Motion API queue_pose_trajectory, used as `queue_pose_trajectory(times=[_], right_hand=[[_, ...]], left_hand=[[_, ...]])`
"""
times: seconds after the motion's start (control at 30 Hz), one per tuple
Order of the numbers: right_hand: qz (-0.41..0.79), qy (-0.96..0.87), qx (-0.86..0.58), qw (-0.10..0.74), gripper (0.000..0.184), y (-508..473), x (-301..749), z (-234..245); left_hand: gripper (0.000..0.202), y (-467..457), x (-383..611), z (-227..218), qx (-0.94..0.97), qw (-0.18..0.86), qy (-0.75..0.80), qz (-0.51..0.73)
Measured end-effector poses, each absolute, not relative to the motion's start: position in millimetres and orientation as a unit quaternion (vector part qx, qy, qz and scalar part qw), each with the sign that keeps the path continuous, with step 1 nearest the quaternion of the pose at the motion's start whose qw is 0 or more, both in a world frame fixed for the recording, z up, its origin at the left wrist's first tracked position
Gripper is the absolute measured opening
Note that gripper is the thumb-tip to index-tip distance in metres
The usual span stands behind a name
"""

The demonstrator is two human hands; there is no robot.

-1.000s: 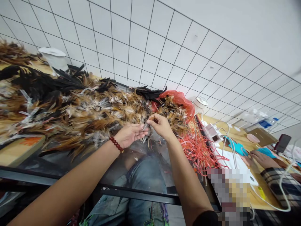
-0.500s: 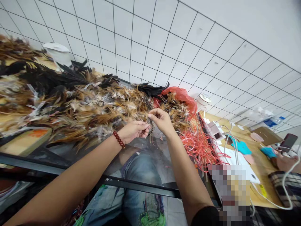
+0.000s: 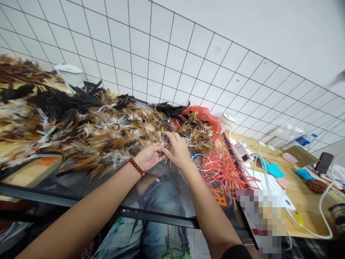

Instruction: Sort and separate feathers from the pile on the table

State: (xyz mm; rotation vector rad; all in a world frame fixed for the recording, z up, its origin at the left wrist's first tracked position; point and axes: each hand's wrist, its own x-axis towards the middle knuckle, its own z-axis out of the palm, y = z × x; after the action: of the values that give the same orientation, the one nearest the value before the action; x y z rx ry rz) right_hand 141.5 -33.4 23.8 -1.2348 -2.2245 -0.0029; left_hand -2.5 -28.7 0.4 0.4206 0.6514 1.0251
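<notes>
Dark and small, a feather tuft [image 3: 163,137] shows at the fingertips of the right hand [image 3: 165,143], whose thumb and forefinger are closed on it. The left hand [image 3: 162,148] meets it from the other side, palm turned partly up, thumb and fingers drawn close together; whether it also grips the tuft cannot be told. A bracelet of dark red beads [image 3: 136,166] circles the left wrist. Just beyond the hands, a broad heap of brown feathers [image 3: 121,126] spreads leftward, with long black feathers [image 3: 54,99] along its back. Beneath the hands is a see-through dark surface [image 3: 172,181], with a knee in faded blue jeans [image 3: 161,198] visible through it. Right of the hands lie tangled red strands [image 3: 221,167], with a crumpled red plastic bag [image 3: 206,117] behind them. Farther right, a pale wooden surface [image 3: 309,212] carries white cables [image 3: 322,205], turquoise cloth pieces [image 3: 272,169] and an upright phone [image 3: 324,162]. A black wire grid [image 3: 148,57] stands against the white wall behind.
</notes>
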Motion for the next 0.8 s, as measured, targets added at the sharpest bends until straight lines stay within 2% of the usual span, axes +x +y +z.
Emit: queue_pose_trajectory(times=[0.13, 0.23, 0.37, 0.5, 0.67, 0.73, 0.8], right_hand=[[-0.009, -0.825, -0.481, 0.295, 0.057, -31, 141, 21], [-0.009, -0.802, -0.504, 0.322, 0.053, -26, 154, 21], [0.009, -0.711, -0.601, 0.365, 0.029, -18, 182, 15], [0.049, -0.706, -0.638, 0.303, 0.014, -17, 189, -1], [0.061, -0.706, -0.659, 0.25, 0.023, -15, 169, -21], [0.07, -0.703, -0.663, 0.249, 0.015, -12, 168, -25], [0.088, -0.695, -0.654, 0.286, 0.012, -9, 172, -28]], left_hand=[[0.01, -28, -2, 0, 0.202, 0.801, 0.311, 0.471], [0.012, -25, -5, 1, 0.203, 0.766, 0.325, 0.516], [0.014, -21, -9, 4, 0.196, 0.713, 0.321, 0.592], [0.01, -21, -7, 5, 0.194, 0.717, 0.318, 0.589], [0.013, -23, -3, 8, 0.196, 0.709, 0.311, 0.602], [0.012, -23, -4, 8, 0.194, 0.703, 0.309, 0.611], [0.011, -21, -5, 7, 0.196, 0.698, 0.305, 0.618]])
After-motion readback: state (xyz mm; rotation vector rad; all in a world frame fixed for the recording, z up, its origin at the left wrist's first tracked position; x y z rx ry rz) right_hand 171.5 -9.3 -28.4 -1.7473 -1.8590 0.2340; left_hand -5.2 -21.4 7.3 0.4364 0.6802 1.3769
